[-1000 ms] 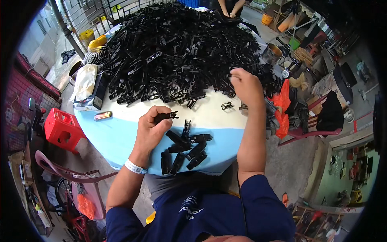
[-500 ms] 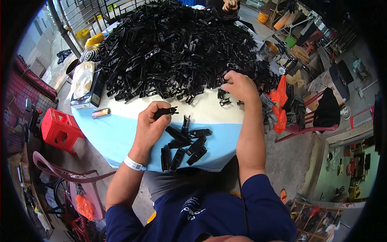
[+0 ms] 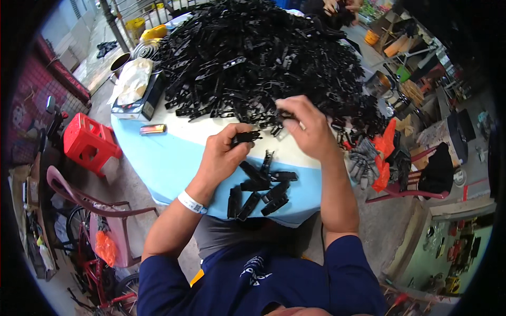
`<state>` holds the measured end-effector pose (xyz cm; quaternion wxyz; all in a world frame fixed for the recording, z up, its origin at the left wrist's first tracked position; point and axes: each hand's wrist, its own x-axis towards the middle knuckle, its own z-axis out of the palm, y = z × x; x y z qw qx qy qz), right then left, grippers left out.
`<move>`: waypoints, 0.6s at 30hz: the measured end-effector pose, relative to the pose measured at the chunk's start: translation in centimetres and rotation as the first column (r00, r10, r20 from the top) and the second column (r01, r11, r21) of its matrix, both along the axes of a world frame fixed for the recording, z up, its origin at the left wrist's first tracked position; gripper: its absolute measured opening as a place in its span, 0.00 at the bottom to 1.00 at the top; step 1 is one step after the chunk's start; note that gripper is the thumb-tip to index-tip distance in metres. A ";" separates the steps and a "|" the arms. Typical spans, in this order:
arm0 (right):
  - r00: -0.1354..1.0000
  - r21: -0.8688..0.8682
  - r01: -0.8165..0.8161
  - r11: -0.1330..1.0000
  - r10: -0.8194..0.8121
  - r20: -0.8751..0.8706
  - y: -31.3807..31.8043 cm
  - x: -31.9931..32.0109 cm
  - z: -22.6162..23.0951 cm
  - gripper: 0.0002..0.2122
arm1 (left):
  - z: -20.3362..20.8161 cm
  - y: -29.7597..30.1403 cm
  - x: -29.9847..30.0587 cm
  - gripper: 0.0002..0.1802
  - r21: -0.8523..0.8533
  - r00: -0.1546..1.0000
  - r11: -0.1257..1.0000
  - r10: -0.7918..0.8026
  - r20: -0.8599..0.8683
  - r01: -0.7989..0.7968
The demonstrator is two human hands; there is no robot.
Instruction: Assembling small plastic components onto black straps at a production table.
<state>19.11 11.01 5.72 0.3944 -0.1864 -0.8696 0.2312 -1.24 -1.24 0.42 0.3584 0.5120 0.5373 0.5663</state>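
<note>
My left hand [image 3: 224,151] is closed around a black plastic clip [image 3: 247,137], whose pronged end points right. Close by on the right, my right hand [image 3: 308,126] has its fingers and thumb curled together at the near edge of a big pile of black plastic clips [image 3: 258,58]. Something dark shows between them, but it is blurred and partly hidden. Between my forearms, a small group of black clips [image 3: 254,178] lies on the blue part of the tablecloth [image 3: 174,171], some joined into longer pieces.
A lighter [image 3: 153,129] and a dark box [image 3: 139,105] with a pale bag on top sit on the left. Grey gloves [image 3: 365,163] and an orange bag [image 3: 387,158] are at the right edge. A red stool [image 3: 90,145] stands left. Another person's hands [image 3: 340,6] show beyond the pile.
My right hand has moved left from the pile's right side toward my left hand, its fingers more curled. The left hand still holds its clip. The whole view has shifted slightly.
</note>
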 end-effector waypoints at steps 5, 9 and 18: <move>0.978 0.189 -0.205 0.960 0.208 0.006 -1.9 -2.5 -0.6 0.17 | -0.4 0.1 -0.1 0.16 0.020 0.996 1.000 -0.011 -0.090 0.012; 0.971 0.241 -0.239 0.941 0.236 0.040 -2.2 -2.8 -0.8 0.16 | -0.6 0.0 -0.1 0.20 0.037 0.983 0.999 -0.007 -0.184 0.014; 0.974 0.327 -0.219 0.919 0.184 0.135 -2.6 -2.5 -0.8 0.17 | 0.1 -0.1 0.0 0.28 0.055 0.938 0.997 -0.025 -0.346 0.047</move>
